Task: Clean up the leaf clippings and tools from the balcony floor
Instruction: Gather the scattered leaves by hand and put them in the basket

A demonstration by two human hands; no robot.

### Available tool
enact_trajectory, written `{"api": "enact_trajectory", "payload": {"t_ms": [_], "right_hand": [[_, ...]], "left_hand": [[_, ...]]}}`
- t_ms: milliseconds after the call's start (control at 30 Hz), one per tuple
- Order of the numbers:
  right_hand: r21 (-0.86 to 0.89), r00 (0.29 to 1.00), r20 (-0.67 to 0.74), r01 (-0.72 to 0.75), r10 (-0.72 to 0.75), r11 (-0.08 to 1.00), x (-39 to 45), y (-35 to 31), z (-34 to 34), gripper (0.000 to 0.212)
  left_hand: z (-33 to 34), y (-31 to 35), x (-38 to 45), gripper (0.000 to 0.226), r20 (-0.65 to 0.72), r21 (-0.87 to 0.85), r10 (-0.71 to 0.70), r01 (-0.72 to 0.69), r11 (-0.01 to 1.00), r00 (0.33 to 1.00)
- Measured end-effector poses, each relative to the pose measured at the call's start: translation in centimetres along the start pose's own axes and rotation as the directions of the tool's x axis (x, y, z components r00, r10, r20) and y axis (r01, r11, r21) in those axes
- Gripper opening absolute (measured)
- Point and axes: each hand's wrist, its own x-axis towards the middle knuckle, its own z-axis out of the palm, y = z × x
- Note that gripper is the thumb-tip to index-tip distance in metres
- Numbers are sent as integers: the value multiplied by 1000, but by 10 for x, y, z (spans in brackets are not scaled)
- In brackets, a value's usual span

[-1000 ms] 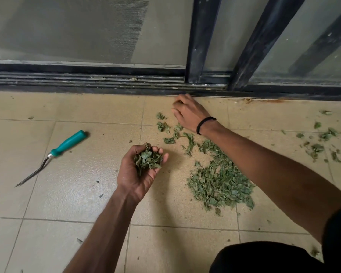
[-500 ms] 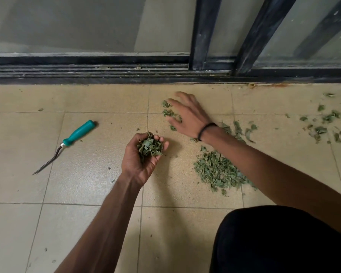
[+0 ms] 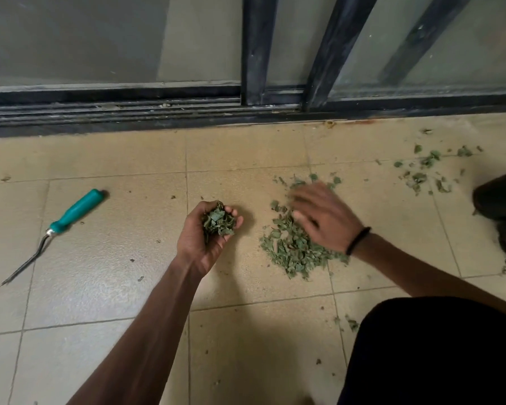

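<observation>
My left hand (image 3: 200, 239) is palm up over the tiles, its fingers curled round a handful of green leaf clippings (image 3: 218, 222). To its right lies a pile of leaf clippings (image 3: 292, 252) on the floor. My right hand (image 3: 323, 219), blurred and with straight fingers, lies flat on the pile's far side; a black band circles its wrist. More scattered clippings (image 3: 427, 171) lie at the far right. A weeding fork with a teal handle (image 3: 76, 210) and metal prongs lies on the tiles at the left.
A dark sliding-door track (image 3: 129, 112) and glass panels run across the back. Beige floor tiles (image 3: 100, 287) cover the rest. My dark-clothed knee (image 3: 435, 352) fills the lower right, and a dark shoe (image 3: 500, 200) sits at the right edge.
My right hand has swept from near the door track back toward me and to the right, dragging the loose clippings into the pile. My left hand keeps its handful.
</observation>
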Motion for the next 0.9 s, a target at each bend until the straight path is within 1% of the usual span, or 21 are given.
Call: {"api": "enact_trajectory", "payload": {"t_ms": [33,67,100,133,167,200,267,333,400,467,533,600,633,767,900], "right_hand": [[79,988,-37,-145,148,986,0,16,-6,41],[156,954,-58,-284,296,946,2,35,-11,44],[216,915,-57,-379,399,900,6,53,-13,49],[252,889,-33,-434,456,865,9,69,-13,54],[264,883,9,-455,469,851,12,78,-9,58],[249,897,54,-439,440,864,15,79,-3,61],[175,939,111,-340,325,924,14,62,11,64],[189,976,112,-204,185,961,6,30,19,75],[216,994,71,-100,87,971,-7,3,21,90],[162,998,39,-51,46,986,-17,-11,25,102],[75,998,36,-62,60,995,-19,-16,31,106],[-9,996,30,-78,79,997,-15,-19,39,99],[-31,997,9,-78,78,996,-12,-21,42,91],[-55,986,-162,-56,47,997,-3,-18,52,52],[-56,967,-255,-17,2,998,-2,-13,55,35]], "left_hand": [[4,-4,3,8,0,10,-8,8,1000,1000],[8,-7,6,7,4,21,-21,21,1000,1000],[12,-11,9,6,11,30,-35,35,999,999],[16,-14,13,4,19,35,-49,48,998,999],[19,-17,16,3,29,38,-59,58,998,998],[22,-18,19,2,37,44,-63,61,997,997],[25,-23,23,3,54,53,-73,70,996,996],[27,-24,24,5,68,37,-72,70,997,995],[25,-27,21,5,92,7,-76,75,997,993],[22,-31,18,5,120,-12,-94,96,995,988],[17,-36,17,11,143,-7,-110,113,994,984],[13,-38,17,13,141,-1,-114,115,993,984],[11,-39,18,14,136,0,-112,113,994,984],[12,-38,22,13,133,-8,-112,114,993,985],[15,-36,23,9,122,-6,-106,108,994,987]]}}
